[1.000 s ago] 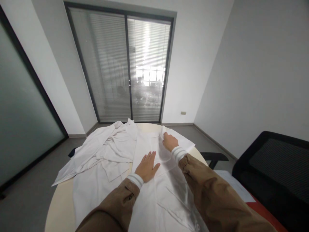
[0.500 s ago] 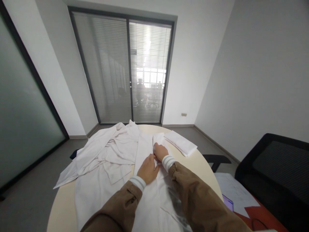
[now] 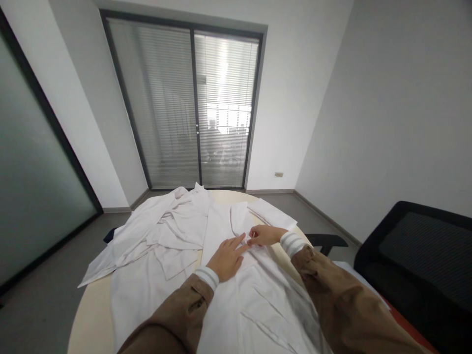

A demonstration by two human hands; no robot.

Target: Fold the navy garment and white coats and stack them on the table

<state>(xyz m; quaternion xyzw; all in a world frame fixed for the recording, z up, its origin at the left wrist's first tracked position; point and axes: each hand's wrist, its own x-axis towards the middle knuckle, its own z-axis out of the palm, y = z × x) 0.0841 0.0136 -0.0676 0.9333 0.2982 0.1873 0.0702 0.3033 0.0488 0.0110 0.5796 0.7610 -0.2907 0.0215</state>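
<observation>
A long white coat (image 3: 254, 300) lies spread on the round table (image 3: 86, 314), its collar end pointing away from me and a pocket showing near the front. My left hand (image 3: 226, 260) rests on the cloth below the collar, fingers stretched out and apart. Just right of those fingertips, my right hand (image 3: 265, 235) pinches the coat's front edge between thumb and fingers. Whether a button is in that pinch I cannot make out. A crumpled white garment (image 3: 165, 221) covers the table's left side, and a neatly folded white cloth (image 3: 275, 215) lies beyond my right hand.
A black mesh office chair (image 3: 416, 260) stands at the right, its armrest (image 3: 326, 240) close to the table. Papers (image 3: 354, 273) lie on something red beside it, partly behind my right sleeve. Glass doors with blinds (image 3: 165, 108) are beyond the table.
My right hand has moved right and slightly nearer, swinging its forearm outward. The coat's front edge has shifted with it. My left hand stays on the cloth, its fingers more spread.
</observation>
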